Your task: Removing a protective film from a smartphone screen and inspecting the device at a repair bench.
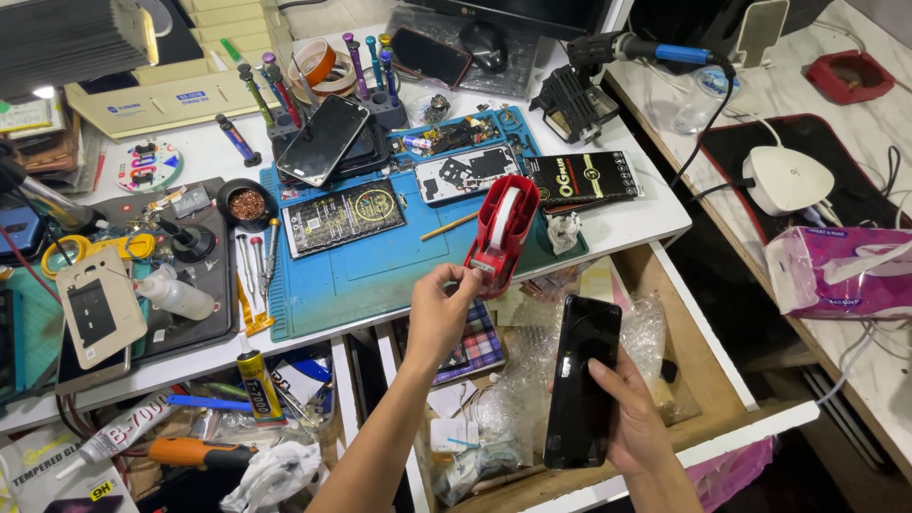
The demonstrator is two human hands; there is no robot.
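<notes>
At the far left a cream-coloured flat plastic phone frame [99,306] lies on a dark mat, its lower edge overlapping other flat parts that are hard to tell apart. Near it, on the white work surface [655,220], a small round dark dish of coppery granules [247,203] sits beside thin metal screwdrivers. The blue rubbery repair mat [351,275] carries a flat black battery-like slab with gold print [343,216] and, above it, a glossy dark phone [323,140] propped at a tilt.

The left hand [440,309] reaches up from below; its fingertips pinch the lower front end of the red moulded plastic tape dispenser [503,233] — a curved, glossy shell with a white roll of tape showing in its slot — which stands on the front edge of the blue mat. The grip is clenched on the dispenser's lower tip, though the exact contact is partly hidden by the thumb.

Further right, the right hand [632,418] grasps a slim black glossy smartphone [581,380] from its lower right side — fingers wrapped over the edge — above the open wooden drawer [708,366]. Crinkled clear plastic wrap [518,380] fills the drawer, blurring what lies beneath. At the far right a pink soft tissue pack [836,271] is cut off by the frame.
</notes>
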